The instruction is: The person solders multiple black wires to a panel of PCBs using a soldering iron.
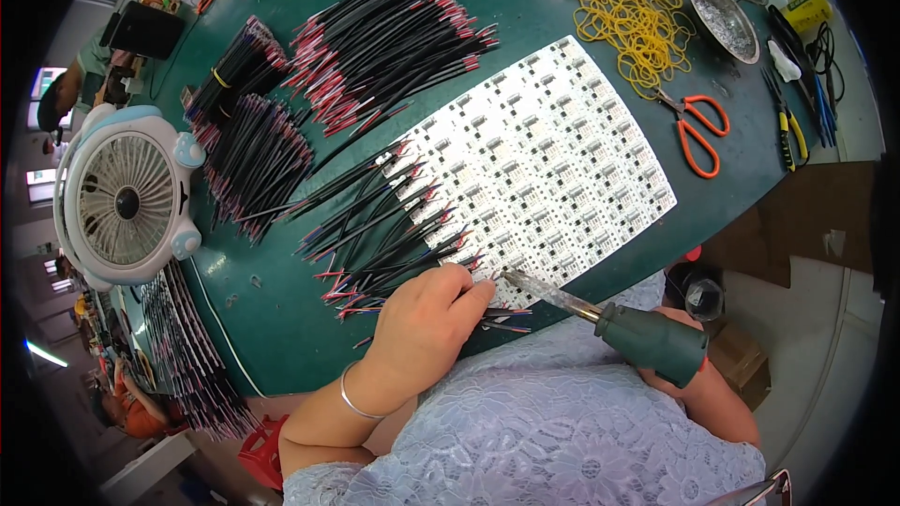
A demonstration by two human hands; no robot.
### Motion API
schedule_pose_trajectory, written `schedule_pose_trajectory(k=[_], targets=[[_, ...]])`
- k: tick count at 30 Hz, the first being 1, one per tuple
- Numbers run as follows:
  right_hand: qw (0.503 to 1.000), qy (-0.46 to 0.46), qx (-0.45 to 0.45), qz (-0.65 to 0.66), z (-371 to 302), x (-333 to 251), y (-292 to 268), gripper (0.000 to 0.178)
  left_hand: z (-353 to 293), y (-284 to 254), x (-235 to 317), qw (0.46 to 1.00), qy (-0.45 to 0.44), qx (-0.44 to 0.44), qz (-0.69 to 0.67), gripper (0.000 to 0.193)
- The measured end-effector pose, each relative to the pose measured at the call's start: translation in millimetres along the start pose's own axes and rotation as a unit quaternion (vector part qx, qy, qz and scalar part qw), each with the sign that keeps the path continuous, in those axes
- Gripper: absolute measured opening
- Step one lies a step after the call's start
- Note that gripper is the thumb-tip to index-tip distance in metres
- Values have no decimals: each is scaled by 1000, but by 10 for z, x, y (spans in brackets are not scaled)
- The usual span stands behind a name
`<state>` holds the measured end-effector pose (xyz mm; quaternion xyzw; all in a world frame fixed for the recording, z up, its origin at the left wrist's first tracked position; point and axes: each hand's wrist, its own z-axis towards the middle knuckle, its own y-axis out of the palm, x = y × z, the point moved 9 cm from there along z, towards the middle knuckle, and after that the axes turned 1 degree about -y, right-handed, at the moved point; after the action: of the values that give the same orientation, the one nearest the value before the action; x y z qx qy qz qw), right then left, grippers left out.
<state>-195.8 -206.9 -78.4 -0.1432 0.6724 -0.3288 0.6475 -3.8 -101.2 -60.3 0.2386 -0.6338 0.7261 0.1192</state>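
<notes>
A white sheet of circuit boards (548,155) lies at an angle on the green table, dotted with small dark components. Short black wires (361,187) with red and blue ends run off its left edge, their tips on the boards. My left hand (427,319), with a silver bangle at the wrist, is closed at the sheet's lower corner, thumb and finger pinching a black wire mostly hidden under them. My right hand (677,319), partly covered by the handle, grips a soldering iron (652,345) with a green handle. The iron's tip meets the boards just beside my left fingertips.
Black wire bundles (389,42) lie beyond the sheet. A white fan (127,201) stands at left. Yellow rubber bands (628,14), a metal dish (722,19), orange-handled scissors (698,131) and yellow-black pliers (787,122) lie at right. Other people sit at the far left.
</notes>
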Motion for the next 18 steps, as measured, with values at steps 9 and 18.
schedule_pose_trajectory(k=[9, 18], targets=[[997, -66, 44, 15, 35, -55, -103, 33, 19, -2, 58, 1000, 6, -7, 17, 23], [927, 127, 136, 326, -319, 294, -92, 20, -35, -180, 159, 997, 40, 33, -51, 29]])
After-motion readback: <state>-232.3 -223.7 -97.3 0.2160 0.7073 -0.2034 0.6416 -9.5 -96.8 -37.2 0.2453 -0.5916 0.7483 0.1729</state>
